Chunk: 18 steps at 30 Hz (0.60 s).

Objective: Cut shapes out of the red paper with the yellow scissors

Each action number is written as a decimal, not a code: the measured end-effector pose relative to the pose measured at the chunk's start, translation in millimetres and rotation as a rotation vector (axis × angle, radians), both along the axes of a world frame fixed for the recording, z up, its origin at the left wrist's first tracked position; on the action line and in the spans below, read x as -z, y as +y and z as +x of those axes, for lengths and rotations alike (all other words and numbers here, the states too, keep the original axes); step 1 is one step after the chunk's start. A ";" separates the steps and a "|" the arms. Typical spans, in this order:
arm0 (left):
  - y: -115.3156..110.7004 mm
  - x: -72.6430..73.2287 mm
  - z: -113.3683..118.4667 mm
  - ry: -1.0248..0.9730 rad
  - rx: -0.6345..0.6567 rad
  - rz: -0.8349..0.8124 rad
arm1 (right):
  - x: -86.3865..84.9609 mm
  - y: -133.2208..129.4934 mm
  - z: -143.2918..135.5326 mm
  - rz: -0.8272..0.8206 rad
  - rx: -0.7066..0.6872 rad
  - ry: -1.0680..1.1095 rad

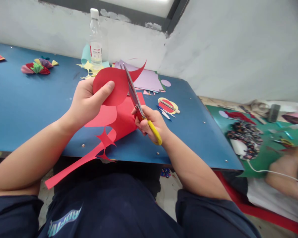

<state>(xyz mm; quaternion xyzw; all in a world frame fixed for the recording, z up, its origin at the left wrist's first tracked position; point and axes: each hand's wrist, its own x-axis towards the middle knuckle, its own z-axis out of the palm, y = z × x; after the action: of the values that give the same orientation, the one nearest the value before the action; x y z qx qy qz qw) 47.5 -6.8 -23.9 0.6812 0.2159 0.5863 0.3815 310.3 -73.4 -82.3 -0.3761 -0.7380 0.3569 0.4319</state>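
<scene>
My left hand [88, 100] pinches a rounded piece of red paper [111, 77], thumb on top, held up over the blue table. From its right side a thin curved tail of paper rises to a point. My right hand [150, 122] grips scissors [137, 109] with yellow and red handles. Their blades point up and away, lying across the red paper where the tail meets the round part. Below my hands a larger red sheet [125, 120] lies curled on the table. Star-shaped red scraps [105, 140] and a long red strip [72, 170] hang over the front edge.
A clear bottle [96, 43] stands by the wall beside yellow scraps [89, 67]. Purple sheets [151, 77] lie behind my hands. Pens [166, 113] are at the right. Pleated colourful paper [38, 67] sits left. Another person's arm [285, 168] rests at a green table [258, 145].
</scene>
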 end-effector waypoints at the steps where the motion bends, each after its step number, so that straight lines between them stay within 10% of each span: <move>1: -0.1 0.1 -0.3 -0.004 0.004 -0.012 | -0.1 0.1 -0.1 0.001 0.001 -0.001; 18: -0.4 -0.9 0.8 -0.098 -0.018 -0.064 | 0.4 -0.5 0.3 -0.004 0.027 0.008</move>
<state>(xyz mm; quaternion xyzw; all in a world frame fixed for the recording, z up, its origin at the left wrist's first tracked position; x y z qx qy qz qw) 48.3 -7.2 -22.9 0.6372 0.2217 0.6153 0.4078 310.6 -73.9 -82.7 -0.3855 -0.7304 0.3542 0.4386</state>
